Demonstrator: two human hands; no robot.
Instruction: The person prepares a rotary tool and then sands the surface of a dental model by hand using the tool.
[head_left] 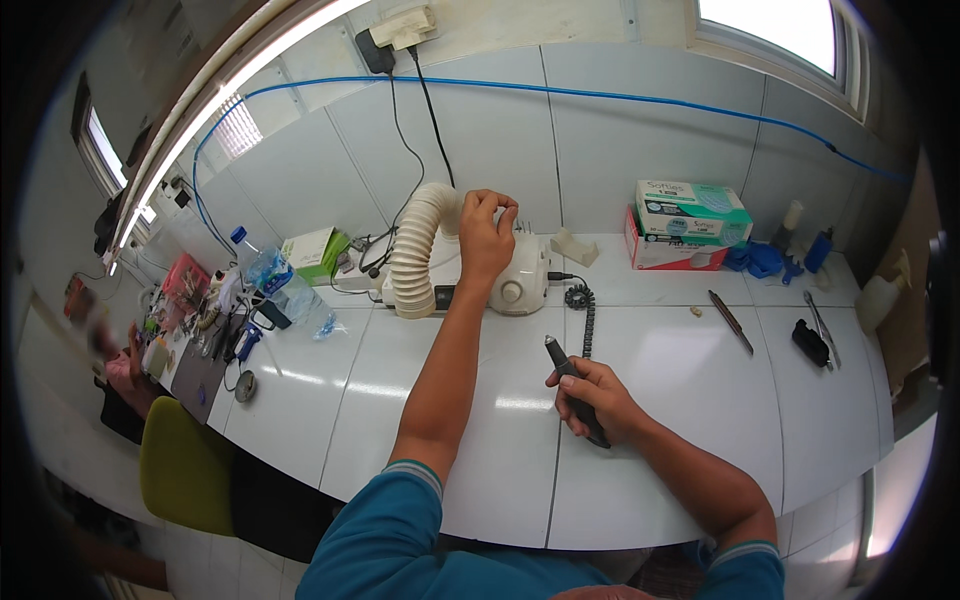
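Right hand (600, 398) holds a dark handpiece (562, 364), left hand (487, 232) is up by a white machine (527, 264)

Think of the whole view as a clock. The dark handpiece is between four and five o'clock, and its tip points up to eleven. The right hand's fingers are closed around it. A curly black cord (588, 330) hangs from the white machine down near the handpiece. The left hand is at twelve o'clock, over the machine, with bent fingers near some thin pins (528, 227). Its fingertips are partly hidden, so I cannot tell how far open they are or if they hold anything. A bendy cream hose (408, 262) curves at ten o'clock. A clear bottle (295, 292) with a blue cap is at nine, two stacked boxes (688, 228) are at two, and silver tweezers (820, 328) are at three
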